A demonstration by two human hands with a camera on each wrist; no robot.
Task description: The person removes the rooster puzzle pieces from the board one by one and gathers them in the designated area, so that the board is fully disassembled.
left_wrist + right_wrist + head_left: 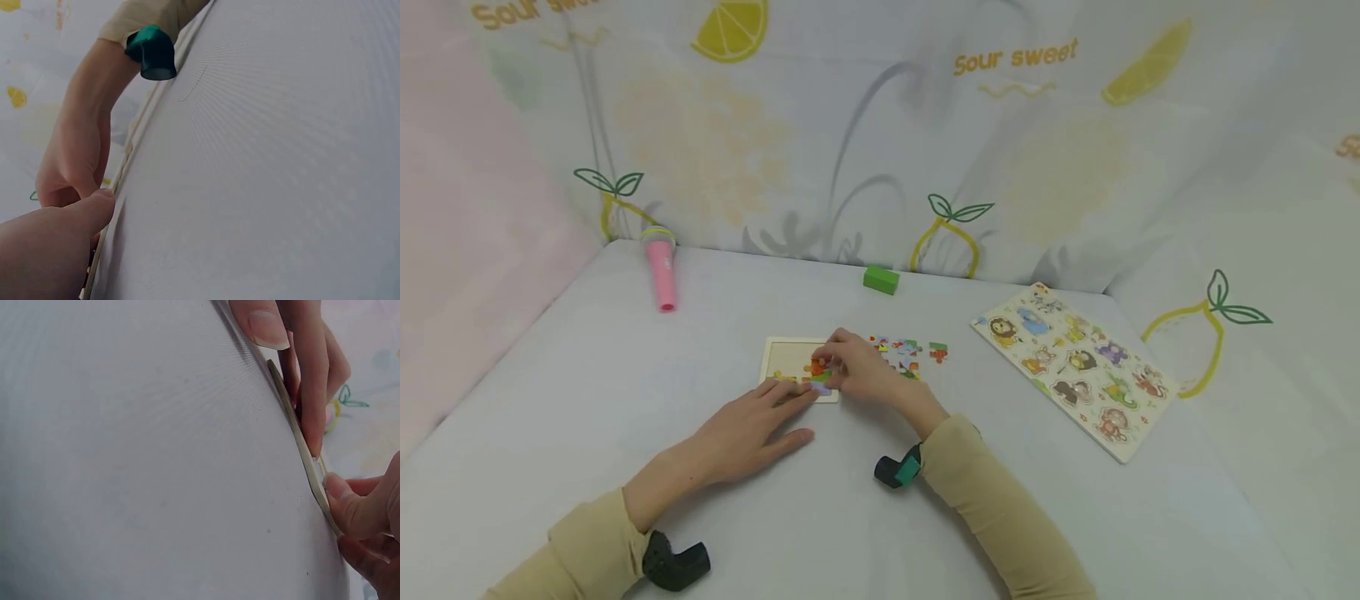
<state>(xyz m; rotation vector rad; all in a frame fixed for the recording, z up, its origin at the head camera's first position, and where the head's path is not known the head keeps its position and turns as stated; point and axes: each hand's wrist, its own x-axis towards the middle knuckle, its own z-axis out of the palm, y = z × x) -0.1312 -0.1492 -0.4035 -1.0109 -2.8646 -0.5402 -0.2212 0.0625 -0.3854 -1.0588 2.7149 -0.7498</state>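
Observation:
In the head view, a small wooden jigsaw tray (767, 371) lies on the table, partly filled with colourful pieces. My left hand (752, 433) is spread flat, its straight fingertips resting on the tray's lower part. At the tray's right side, my right hand (865, 371) has curled fingers and pinches a jigsaw piece (820, 367), mostly covered by the fingers. The right wrist view shows the right thumb (356, 509) close against the tray's edge (306, 456). Loose jigsaw pieces (937, 352) lie just right of the right hand, some partly hidden behind it.
A pink toy microphone (662, 271) lies at the back left. Towards the back middle is a green block (881, 280). On the right lies a wooden animal puzzle board (1078, 367). A printed cloth (850, 125) hangs behind the white table.

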